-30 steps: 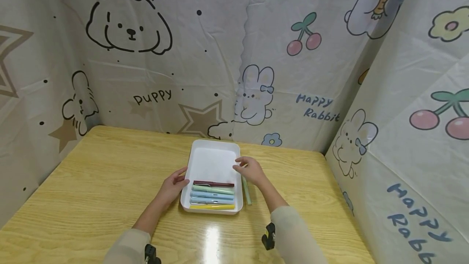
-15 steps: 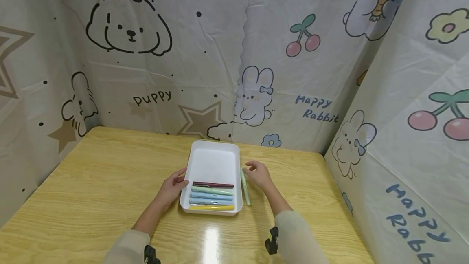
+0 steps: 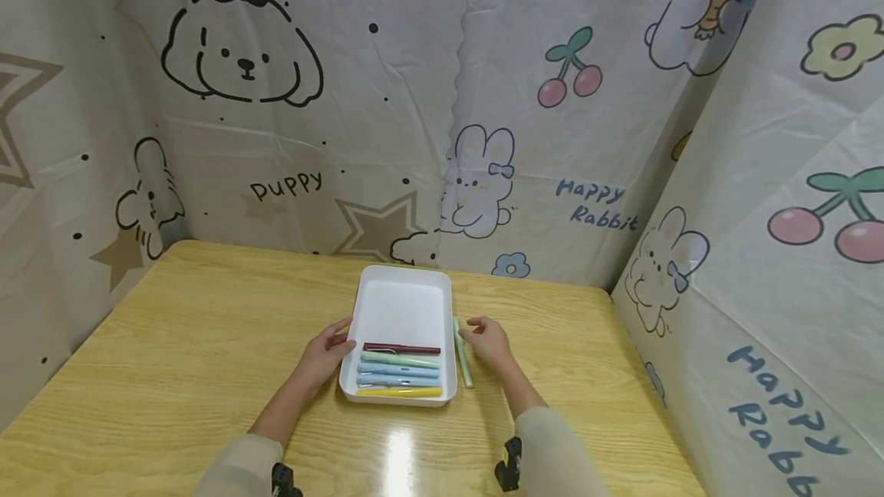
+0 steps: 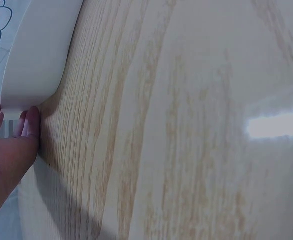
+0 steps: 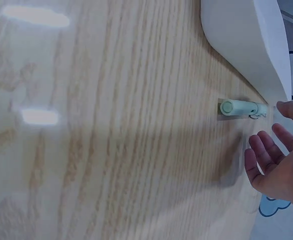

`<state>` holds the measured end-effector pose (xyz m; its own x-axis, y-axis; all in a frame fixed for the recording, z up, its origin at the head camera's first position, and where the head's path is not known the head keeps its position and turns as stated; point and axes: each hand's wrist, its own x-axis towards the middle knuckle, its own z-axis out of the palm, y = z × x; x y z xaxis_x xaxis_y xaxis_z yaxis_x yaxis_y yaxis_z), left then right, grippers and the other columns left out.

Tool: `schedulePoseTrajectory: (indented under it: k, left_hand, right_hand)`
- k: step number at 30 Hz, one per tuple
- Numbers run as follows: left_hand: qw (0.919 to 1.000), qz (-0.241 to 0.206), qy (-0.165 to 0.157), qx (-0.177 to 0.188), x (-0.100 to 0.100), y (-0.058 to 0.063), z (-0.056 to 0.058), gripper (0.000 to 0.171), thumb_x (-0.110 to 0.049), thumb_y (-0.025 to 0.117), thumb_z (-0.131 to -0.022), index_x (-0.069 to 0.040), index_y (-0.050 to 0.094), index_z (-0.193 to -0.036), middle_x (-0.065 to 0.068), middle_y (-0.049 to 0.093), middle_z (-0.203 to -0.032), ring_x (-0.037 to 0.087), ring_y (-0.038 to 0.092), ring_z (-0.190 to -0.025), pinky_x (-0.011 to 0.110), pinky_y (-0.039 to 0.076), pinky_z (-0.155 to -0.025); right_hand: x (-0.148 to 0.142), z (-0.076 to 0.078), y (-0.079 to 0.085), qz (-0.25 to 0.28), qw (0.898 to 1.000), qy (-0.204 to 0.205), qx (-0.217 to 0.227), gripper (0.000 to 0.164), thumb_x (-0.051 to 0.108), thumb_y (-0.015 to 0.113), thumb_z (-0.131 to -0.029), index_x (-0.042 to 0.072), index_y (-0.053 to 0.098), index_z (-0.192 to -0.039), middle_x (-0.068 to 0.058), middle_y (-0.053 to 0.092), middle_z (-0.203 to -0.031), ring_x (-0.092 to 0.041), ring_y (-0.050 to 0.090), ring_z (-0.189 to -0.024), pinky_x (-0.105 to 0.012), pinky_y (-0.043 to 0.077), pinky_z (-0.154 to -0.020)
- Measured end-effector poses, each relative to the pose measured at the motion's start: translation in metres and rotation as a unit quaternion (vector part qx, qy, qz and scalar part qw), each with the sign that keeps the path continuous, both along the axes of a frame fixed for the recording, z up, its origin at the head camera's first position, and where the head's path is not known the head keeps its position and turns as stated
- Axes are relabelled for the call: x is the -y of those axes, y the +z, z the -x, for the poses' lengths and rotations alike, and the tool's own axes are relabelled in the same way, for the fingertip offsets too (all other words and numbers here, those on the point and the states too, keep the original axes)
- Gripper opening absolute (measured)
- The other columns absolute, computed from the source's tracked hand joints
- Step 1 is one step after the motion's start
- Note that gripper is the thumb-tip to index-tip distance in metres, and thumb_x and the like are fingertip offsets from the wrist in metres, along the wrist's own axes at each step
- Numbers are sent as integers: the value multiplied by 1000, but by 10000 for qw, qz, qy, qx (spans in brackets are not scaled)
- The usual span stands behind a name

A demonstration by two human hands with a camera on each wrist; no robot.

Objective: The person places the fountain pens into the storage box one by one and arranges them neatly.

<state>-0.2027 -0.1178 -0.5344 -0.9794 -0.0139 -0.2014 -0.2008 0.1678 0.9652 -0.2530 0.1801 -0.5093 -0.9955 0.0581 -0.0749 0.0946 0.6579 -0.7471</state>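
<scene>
A white rectangular tray (image 3: 404,305) lies on the table. My left hand (image 3: 323,351) holds its left side, thumb over the rim and fingers along the outside. Across the tray's near half lie several capped pens: a dark red pen (image 3: 404,348), a light green pen (image 3: 400,361), light blue pens (image 3: 400,380) and a yellow pen (image 3: 400,392). Another light green pen (image 3: 464,361) rests on the table along the tray's right wall. Beside its far end is my right hand (image 3: 489,343); in the right wrist view, its loosely bent fingers (image 5: 261,150) are spread and hold nothing.
The wooden table (image 3: 228,313) extends to both sides of the tray. Printed cloth (image 3: 387,136) hangs behind the table and at both sides. A bright light reflection (image 3: 398,459) shines on the tabletop in front of the tray.
My right hand has moved from the tray's right rim outward and nearer to me, down beside the green pen on the table. My left hand and the tray stay in place.
</scene>
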Motion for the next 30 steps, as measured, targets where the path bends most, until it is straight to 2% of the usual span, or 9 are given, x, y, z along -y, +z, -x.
schedulePoseTrajectory:
  k: [11, 19, 30]
  left_hand:
    - [10000, 1, -2, -4, 1, -2, 1, 50, -13, 52, -96, -13, 37, -144, 24, 48, -132, 32, 50, -119, 41, 44, -99]
    - [10000, 40, -33, 5, 2, -2, 1, 50, -14, 52, -96, -14, 36, -144, 23, 47, -133, 32, 48, -120, 41, 44, -99]
    - [10000, -1, -31, 44, 1, -1, 0, 51, -14, 52, -95, -14, 37, -144, 24, 45, -134, 33, 46, -123, 44, 41, -103]
  right_hand:
    - [6, -5, -12, 299, 9992, -277, -22, 39, 22, 66, -85, -3, 61, -114, -14, 59, -96, -21, 53, -84, -27, 45, -67]
    - [14, -8, -17, 87, 9978, -527, -396, 33, 18, 70, -80, -2, 66, -106, -11, 58, -86, -20, 51, -77, -26, 42, -62]
    - [19, -13, -16, -718, 9933, -576, -695, 32, 19, 72, -76, 2, 70, -102, -13, 59, -87, -23, 52, -79, -32, 43, -65]
